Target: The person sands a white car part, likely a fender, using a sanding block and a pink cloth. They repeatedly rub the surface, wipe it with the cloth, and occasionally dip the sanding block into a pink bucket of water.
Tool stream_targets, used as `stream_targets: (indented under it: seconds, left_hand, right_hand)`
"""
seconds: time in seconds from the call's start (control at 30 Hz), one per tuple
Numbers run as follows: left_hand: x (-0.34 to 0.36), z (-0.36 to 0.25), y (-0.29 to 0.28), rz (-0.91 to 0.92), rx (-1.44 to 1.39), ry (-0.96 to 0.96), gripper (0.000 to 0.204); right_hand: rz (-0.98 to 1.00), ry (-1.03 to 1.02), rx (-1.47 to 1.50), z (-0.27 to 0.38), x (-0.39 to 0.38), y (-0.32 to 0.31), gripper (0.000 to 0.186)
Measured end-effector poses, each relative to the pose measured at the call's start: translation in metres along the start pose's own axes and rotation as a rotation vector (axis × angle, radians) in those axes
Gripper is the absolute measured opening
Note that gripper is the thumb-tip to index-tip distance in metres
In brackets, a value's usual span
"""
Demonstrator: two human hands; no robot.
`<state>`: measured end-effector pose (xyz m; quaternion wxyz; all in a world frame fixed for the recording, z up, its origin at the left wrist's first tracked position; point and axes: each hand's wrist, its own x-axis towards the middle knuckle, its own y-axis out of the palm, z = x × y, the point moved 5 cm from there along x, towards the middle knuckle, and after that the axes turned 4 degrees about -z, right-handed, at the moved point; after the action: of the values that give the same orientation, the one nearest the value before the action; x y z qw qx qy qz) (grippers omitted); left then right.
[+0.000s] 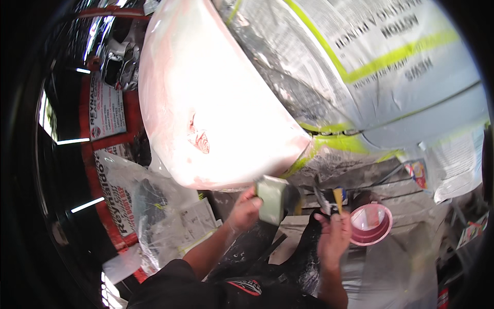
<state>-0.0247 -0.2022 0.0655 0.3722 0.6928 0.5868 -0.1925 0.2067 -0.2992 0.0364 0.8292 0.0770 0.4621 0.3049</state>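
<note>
My left hand [244,210] grips a pale green, flat rectangular block [272,200] by its left side. The block is just below the lower edge of a white vehicle panel [221,103], and a blurred dark shape lies against its right side. My right hand [334,234] is raised with its fingers closed around a small, narrow tool with a yellowish strip [338,200]. A grey blade-like piece shows beside the strip; blur hides the tool's exact kind. Pinkish patches and a red mark [199,140] show on the panel.
A pink bucket [386,234] stands right of my right hand. Newspaper [391,31] and bright green tape [329,51] cover the bodywork beside the panel. Plastic sheeting [170,221] hangs at the left, near red-framed signs [109,113].
</note>
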Motion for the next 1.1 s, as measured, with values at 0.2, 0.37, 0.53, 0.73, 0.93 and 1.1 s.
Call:
stream_targets:
  seconds: [0.2,0.37,0.53,0.73,0.93,1.1]
  left_hand:
    - [-0.023,-0.011,0.028,0.138,0.357,0.167,0.058]
    - [-0.025,-0.023,0.036,0.094,0.311,0.254,0.054]
    - [-0.040,-0.028,0.047,0.054,0.225,0.233,0.060]
    - [-0.065,-0.024,0.048,0.031,-0.187,0.309,0.060]
    - [-0.086,-0.039,0.045,-0.322,-0.552,0.183,0.054]
    - [-0.088,-0.048,0.025,-0.351,-0.535,0.226,0.028]
  right_hand:
    - [0.157,0.116,0.058,-0.011,-0.012,0.062,0.014]
    - [0.139,0.179,0.020,-0.011,-0.015,0.083,0.012]
    - [0.138,0.050,-0.170,-0.021,-0.004,0.086,0.011]
    - [0.218,0.164,-0.227,0.016,-0.041,0.124,0.016]
    - [0.322,0.273,-0.336,0.023,-0.050,0.124,0.030]
    - [0.371,0.450,-0.413,0.006,-0.057,0.131,0.037]
